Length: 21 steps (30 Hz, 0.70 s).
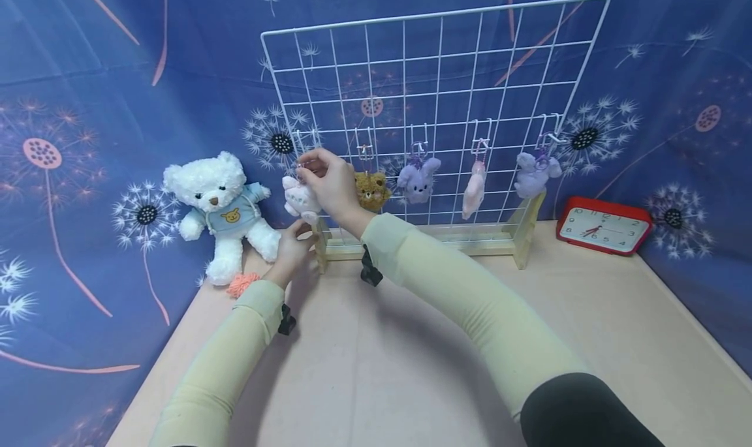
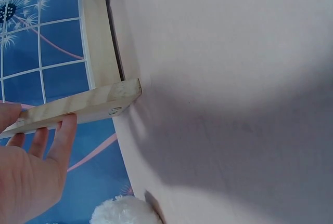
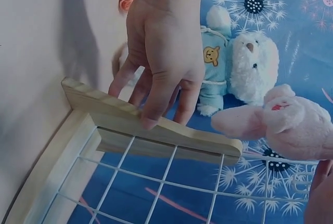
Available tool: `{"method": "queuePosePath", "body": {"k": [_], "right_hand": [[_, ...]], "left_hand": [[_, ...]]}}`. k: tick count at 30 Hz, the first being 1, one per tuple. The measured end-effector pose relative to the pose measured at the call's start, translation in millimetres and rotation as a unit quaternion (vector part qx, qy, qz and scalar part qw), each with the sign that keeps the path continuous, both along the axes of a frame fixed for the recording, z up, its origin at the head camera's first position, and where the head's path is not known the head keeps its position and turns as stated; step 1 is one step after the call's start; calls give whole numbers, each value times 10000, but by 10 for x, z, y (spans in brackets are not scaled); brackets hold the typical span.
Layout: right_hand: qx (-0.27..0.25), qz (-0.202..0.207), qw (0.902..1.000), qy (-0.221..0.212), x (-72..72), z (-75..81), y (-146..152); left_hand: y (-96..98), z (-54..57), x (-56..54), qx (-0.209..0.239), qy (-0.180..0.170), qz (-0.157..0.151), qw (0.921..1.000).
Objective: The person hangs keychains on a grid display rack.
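Note:
My left hand (image 1: pixel 292 250) grips the wooden end support (image 2: pixel 88 102) of a white wire grid rack (image 1: pixel 423 62), thumb on one side and fingers on the other in the left wrist view. Up at the rack's left end, my right hand (image 1: pixel 331 183) pinches the top of a pale pink plush keychain (image 1: pixel 301 199), close to a hook on the grid. The right wrist view shows this plush (image 3: pixel 296 122) hanging beside the support, with only part of the right hand (image 3: pixel 320 198) at the edge. Its ring is hidden by the fingers.
More plush keychains hang on hooks: a brown bear (image 1: pixel 372 191), a lilac one (image 1: pixel 418 181), a pink one (image 1: pixel 474 191) and another lilac one (image 1: pixel 536 173). A white teddy bear (image 1: pixel 226 212) sits left, near coral yarn (image 1: pixel 241 284). A red clock (image 1: pixel 604 226) stands right.

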State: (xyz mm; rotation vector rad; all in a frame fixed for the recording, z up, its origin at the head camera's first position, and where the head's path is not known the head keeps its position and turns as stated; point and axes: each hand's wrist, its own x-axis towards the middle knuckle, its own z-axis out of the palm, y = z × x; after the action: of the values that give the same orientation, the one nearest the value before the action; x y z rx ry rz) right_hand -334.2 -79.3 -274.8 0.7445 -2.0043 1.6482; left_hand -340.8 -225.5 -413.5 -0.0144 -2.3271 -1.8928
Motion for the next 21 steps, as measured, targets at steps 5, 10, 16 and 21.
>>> {"method": "queuePosePath", "body": {"k": [5, 10, 16, 21], "right_hand": [[176, -168, 9997, -6, -44, -22, 10], [359, -312, 9989, 51, -98, -24, 16], [879, -490, 9949, -76, -113, 7, 35], [981, -459, 9936, -308, -99, 49, 28]], "left_hand": [[-9, 0, -4, -68, -58, -24, 10000], [-24, 16, -2, -185, -33, -61, 9998], [-13, 5, 6, -499, 178, 52, 9986], [-6, 9, 9, -611, 262, 118, 9977]]}}
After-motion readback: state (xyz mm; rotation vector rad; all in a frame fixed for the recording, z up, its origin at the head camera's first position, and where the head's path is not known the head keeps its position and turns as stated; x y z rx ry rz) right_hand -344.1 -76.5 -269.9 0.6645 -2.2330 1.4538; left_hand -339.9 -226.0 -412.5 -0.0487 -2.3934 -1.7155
